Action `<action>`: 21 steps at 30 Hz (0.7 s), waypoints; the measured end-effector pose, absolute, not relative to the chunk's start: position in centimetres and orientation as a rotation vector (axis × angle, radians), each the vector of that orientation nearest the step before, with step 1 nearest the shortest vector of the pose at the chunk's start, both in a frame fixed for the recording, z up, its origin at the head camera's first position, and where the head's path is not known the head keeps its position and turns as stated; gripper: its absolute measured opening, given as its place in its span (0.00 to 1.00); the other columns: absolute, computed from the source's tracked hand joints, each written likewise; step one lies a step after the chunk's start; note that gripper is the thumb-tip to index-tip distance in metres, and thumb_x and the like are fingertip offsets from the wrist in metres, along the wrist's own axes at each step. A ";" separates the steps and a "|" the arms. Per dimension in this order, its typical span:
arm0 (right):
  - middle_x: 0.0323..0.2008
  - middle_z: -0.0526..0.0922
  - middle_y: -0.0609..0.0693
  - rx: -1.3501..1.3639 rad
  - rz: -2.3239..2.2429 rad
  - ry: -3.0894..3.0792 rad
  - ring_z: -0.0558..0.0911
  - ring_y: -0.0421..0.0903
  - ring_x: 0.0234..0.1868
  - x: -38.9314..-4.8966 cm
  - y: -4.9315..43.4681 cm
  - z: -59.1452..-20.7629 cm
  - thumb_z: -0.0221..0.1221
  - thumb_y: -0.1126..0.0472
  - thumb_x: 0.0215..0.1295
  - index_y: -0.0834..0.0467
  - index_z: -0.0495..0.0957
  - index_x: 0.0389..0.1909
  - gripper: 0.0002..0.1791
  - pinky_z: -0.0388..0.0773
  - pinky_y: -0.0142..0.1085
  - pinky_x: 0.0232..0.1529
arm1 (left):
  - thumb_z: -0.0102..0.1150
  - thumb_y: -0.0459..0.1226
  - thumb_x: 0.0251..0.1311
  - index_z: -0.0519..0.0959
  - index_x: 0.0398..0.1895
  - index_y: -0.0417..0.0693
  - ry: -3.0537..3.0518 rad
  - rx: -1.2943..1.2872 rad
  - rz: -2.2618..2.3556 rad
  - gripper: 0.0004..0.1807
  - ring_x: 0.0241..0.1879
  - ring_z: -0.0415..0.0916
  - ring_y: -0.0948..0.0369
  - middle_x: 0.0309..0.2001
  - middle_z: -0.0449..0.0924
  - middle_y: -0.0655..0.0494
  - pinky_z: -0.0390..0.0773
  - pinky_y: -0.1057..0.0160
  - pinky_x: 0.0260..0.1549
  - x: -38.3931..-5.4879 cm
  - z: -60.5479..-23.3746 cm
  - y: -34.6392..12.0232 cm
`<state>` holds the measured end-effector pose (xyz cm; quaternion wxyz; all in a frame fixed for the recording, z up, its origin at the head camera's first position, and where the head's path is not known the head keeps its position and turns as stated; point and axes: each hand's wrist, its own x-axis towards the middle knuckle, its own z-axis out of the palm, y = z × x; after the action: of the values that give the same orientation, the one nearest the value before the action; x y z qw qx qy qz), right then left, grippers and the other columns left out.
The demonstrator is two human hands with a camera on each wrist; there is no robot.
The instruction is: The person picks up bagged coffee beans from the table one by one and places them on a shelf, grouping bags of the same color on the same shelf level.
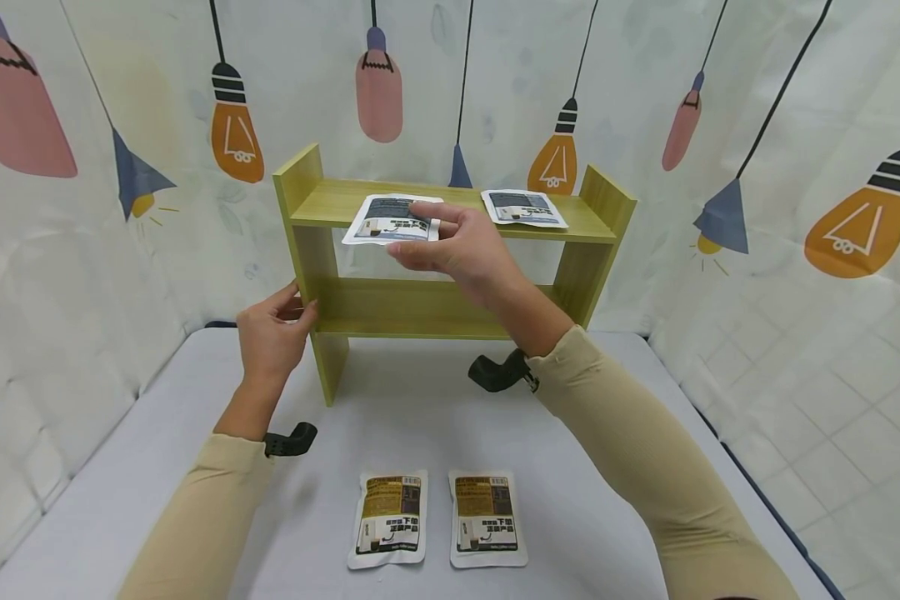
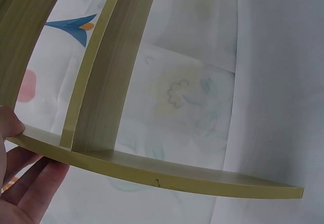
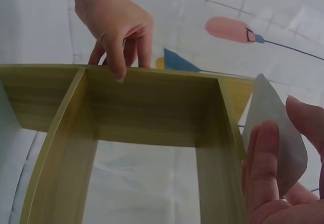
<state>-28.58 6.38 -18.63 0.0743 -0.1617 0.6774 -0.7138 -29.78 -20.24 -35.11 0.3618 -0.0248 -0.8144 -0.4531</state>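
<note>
My right hand (image 1: 461,250) holds a white pouch with a dark label (image 1: 393,218) by its right end, thumb in front and fingers behind and over it, at the top board of a wooden shelf (image 1: 435,308). The right wrist view shows the plain back of this pouch (image 3: 276,133) against the fingers. My left hand (image 1: 276,329) grips the left side panel of the shelf, thumb on the front edge and fingers round the outside; in the left wrist view the panel (image 2: 152,176) runs between thumb and fingers. A similar pouch (image 1: 525,208) lies on the top board's right half.
Two white pouches with brown-and-gold labels lie side by side on the white table, a left one (image 1: 388,518) and a right one (image 1: 487,518), in front of the shelf. A printed cloth (image 1: 450,100) with lamp pictures hangs behind and along both sides.
</note>
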 end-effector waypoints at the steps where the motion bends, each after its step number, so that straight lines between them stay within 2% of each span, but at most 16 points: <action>1: 0.51 0.84 0.59 -0.486 -2.149 2.029 0.90 0.51 0.41 -28.6 6.3 -18.6 0.73 0.73 0.54 0.56 0.75 0.70 0.40 0.86 0.40 0.52 | 0.62 0.41 0.68 0.79 0.66 0.56 -2.098 -0.064 -1.168 0.23 0.44 0.89 0.48 0.50 0.89 0.44 0.74 0.87 0.34 -29.8 -35.1 -20.2; 7: 0.47 0.86 0.59 -0.496 -2.139 2.089 0.91 0.52 0.37 -28.8 6.1 -18.6 0.74 0.71 0.53 0.58 0.77 0.68 0.37 0.88 0.41 0.47 | 0.62 0.41 0.68 0.79 0.66 0.57 -2.105 -0.057 -1.160 0.23 0.44 0.89 0.47 0.50 0.89 0.43 0.74 0.86 0.34 -29.8 -35.1 -20.3; 13: 0.44 0.87 0.59 -0.523 -2.160 2.114 0.91 0.58 0.40 -28.9 6.0 -18.7 0.75 0.70 0.53 0.60 0.78 0.65 0.35 0.88 0.44 0.45 | 0.62 0.41 0.68 0.79 0.66 0.57 -2.105 -0.053 -1.156 0.23 0.44 0.89 0.47 0.49 0.89 0.43 0.73 0.87 0.34 -29.9 -35.2 -20.3; 21: 0.35 0.87 0.56 -0.549 -2.206 2.138 0.90 0.49 0.27 -29.4 5.6 -19.0 0.74 0.69 0.54 0.63 0.80 0.62 0.31 0.89 0.42 0.40 | 0.63 0.39 0.67 0.79 0.66 0.56 -2.083 -0.084 -1.162 0.23 0.43 0.89 0.47 0.50 0.89 0.43 0.71 0.88 0.34 -29.9 -35.2 -20.3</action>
<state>-29.40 5.62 -18.96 0.0107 -0.1759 0.6850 -0.7069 -29.93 -20.32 -35.24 0.3685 -0.0327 -0.8114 -0.4526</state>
